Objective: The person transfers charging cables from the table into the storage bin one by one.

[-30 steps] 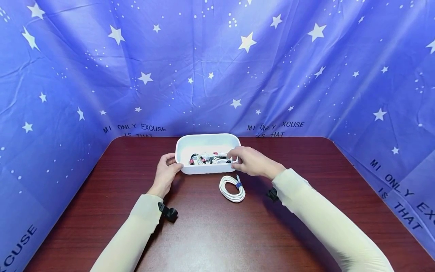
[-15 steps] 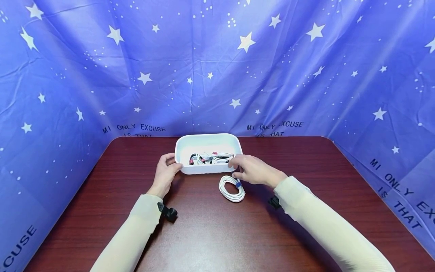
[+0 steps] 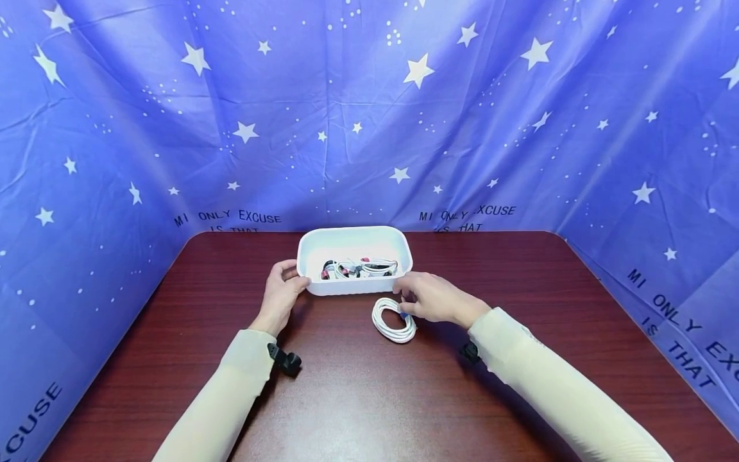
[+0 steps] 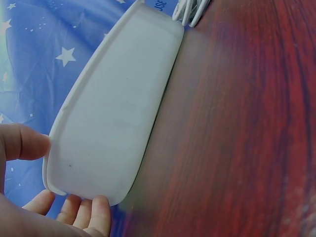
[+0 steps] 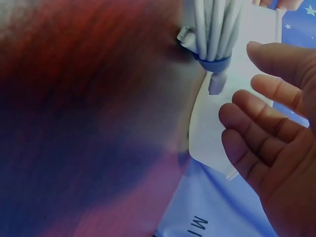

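Observation:
A white plastic box [image 3: 346,287] stands near the back of the table, holding several small coiled cables [image 3: 376,268]. My left hand [image 3: 277,301] holds the box's left end; in the left wrist view the thumb [image 4: 29,141] is at the rim and the other fingers lie against the end wall. In front of the box's right half lies a coiled white cable [image 3: 378,323], bound with a blue strap [image 5: 213,65]. Above the strap is my right hand [image 3: 440,299], its fingers spread and apart from the coil in the right wrist view, with nothing between them.
The dark red wooden table [image 3: 346,398] reaches back to a blue star-printed curtain [image 3: 323,115], which hangs behind it and along both sides. Black wrist cameras [image 3: 285,360] are strapped under both sleeves.
My right hand has moved from the box's right front corner down toward me, over the strap of the white cable. The left hand, box and cable have stayed put.

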`<state>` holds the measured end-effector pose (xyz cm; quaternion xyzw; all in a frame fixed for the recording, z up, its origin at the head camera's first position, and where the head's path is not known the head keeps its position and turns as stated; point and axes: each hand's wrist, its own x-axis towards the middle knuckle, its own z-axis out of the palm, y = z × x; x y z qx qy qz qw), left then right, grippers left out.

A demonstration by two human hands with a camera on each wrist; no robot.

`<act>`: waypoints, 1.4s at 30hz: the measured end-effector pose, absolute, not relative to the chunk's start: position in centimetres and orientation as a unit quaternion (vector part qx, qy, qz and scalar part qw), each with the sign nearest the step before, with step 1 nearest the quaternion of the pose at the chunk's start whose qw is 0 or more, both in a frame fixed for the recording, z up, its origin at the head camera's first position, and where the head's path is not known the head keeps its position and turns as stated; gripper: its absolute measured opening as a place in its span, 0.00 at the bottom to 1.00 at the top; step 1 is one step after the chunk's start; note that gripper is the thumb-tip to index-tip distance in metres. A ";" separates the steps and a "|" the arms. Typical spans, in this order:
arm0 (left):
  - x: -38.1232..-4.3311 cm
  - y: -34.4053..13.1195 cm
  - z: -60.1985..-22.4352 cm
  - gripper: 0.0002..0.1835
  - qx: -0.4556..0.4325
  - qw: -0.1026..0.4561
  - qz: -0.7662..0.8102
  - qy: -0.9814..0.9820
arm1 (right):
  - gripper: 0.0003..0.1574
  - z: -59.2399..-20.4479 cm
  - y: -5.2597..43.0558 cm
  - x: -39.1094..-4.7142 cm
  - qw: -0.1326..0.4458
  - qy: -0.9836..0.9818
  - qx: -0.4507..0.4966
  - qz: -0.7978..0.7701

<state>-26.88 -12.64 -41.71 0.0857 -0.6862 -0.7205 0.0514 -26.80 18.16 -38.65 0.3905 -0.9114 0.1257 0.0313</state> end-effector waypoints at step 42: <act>-26.8 -12.6 -41.6 0.32 0.089 0.050 -0.711 -0.696 | 0.17 -39.9 17.1 -25.1 -0.022 -0.946 0.292 0.139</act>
